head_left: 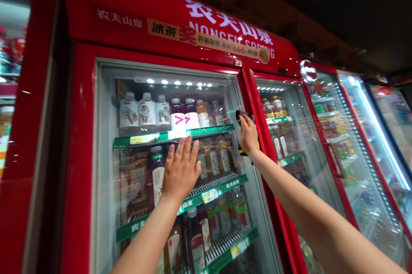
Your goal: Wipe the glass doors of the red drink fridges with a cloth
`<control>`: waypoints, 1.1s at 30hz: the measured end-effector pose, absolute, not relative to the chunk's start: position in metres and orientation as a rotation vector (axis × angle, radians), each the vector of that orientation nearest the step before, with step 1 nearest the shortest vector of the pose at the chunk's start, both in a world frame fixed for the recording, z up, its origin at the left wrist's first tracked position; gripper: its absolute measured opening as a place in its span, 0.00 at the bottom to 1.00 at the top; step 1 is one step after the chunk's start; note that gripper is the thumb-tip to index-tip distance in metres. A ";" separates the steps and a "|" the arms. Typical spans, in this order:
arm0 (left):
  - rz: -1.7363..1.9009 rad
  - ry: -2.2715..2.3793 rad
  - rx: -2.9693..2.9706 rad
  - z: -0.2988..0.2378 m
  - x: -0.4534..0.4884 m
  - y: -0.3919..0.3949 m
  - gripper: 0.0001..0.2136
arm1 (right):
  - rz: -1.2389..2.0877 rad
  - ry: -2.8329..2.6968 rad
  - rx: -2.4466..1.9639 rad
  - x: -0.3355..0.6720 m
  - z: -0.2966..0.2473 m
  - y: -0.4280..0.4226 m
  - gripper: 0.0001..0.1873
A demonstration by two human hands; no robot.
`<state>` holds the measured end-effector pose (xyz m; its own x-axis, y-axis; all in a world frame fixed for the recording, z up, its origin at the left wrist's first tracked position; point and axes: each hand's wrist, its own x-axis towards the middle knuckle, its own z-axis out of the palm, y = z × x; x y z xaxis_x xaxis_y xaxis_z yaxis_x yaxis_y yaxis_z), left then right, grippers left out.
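My left hand (pixel 182 169) is raised with its fingers stretched out, palm toward the glass door (pixel 107 171) of a red drinks fridge. It looks laid on the glass, though the exact contact is hard to judge. My right hand (pixel 248 136) is higher and to the right, at the door's right edge. Its fingers are wrapped round a black-and-yellow object (pixel 243 152), mostly covered by the hand, so its kind is unclear. Behind the glass stand white-labelled bottles (pixel 147 111) and purple-capped bottles (pixel 177 115) on the upper shelf.
The fridge's red frame (pixel 79 158) surrounds the door, under a lettered red header (pixel 128 4). A second glass door (pixel 289 154) adjoins at the right, with more lit fridges (pixel 363 137) beyond. Another red fridge (pixel 35 85) stands close at the left. Green-edged shelves (pixel 222 190) hold several bottles.
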<state>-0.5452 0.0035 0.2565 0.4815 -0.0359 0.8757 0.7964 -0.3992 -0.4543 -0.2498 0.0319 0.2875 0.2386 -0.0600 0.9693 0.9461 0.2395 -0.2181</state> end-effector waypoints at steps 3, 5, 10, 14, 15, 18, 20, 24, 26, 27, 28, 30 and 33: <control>-1.073 -0.636 -1.728 0.257 -0.545 0.005 0.35 | -0.933 -1.127 -0.991 -0.242 0.309 0.022 0.26; -1.075 -0.631 -1.721 0.258 -0.545 0.006 0.34 | -0.981 -1.147 -0.961 -0.236 0.314 0.010 0.26; -1.074 -0.627 -1.709 0.258 -0.545 0.005 0.36 | -1.195 -1.055 -1.066 -0.212 0.289 -0.004 0.26; -1.051 -0.622 -1.709 0.259 -0.546 0.004 0.37 | -1.179 -1.179 -1.199 -0.193 0.283 0.013 0.26; -1.042 -0.624 -1.708 0.259 -0.546 0.004 0.37 | -1.170 -1.196 -1.210 -0.190 0.289 0.017 0.26; -1.029 -0.638 -1.703 0.260 -0.546 0.004 0.37 | -1.163 -1.228 -1.196 -0.182 0.328 0.024 0.26; -1.028 -0.639 -1.701 0.260 -0.545 0.004 0.37 | -1.159 -1.231 -1.171 -0.180 0.359 0.025 0.25; -1.038 -0.629 -1.700 0.261 -0.545 0.002 0.36 | -1.138 -1.155 -1.142 -0.178 0.397 0.029 0.26; -1.037 -0.628 -1.705 0.262 -0.544 0.001 0.36 | -1.139 -1.121 -1.143 -0.179 0.393 0.031 0.27; -1.035 -0.628 -1.710 0.262 -0.544 0.000 0.37 | -1.142 -1.109 -1.151 -0.180 0.386 0.031 0.27; -1.035 -0.628 -1.714 0.262 -0.543 0.000 0.37 | -1.145 -1.100 -1.164 -0.181 0.376 0.030 0.26; -1.038 -0.625 -1.724 0.262 -0.542 -0.001 0.38 | -1.158 -1.095 -1.196 -0.185 0.348 0.027 0.26; -1.034 -0.616 -1.740 0.263 -0.541 -0.001 0.38 | -1.162 -1.094 -1.234 -0.194 0.294 0.019 0.26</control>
<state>-0.5414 -0.0011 0.2628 0.5085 -0.0547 0.8593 0.7816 -0.3894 -0.4873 -0.1939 0.0193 0.2942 0.1039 -0.0449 0.9936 0.9945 -0.0108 -0.1045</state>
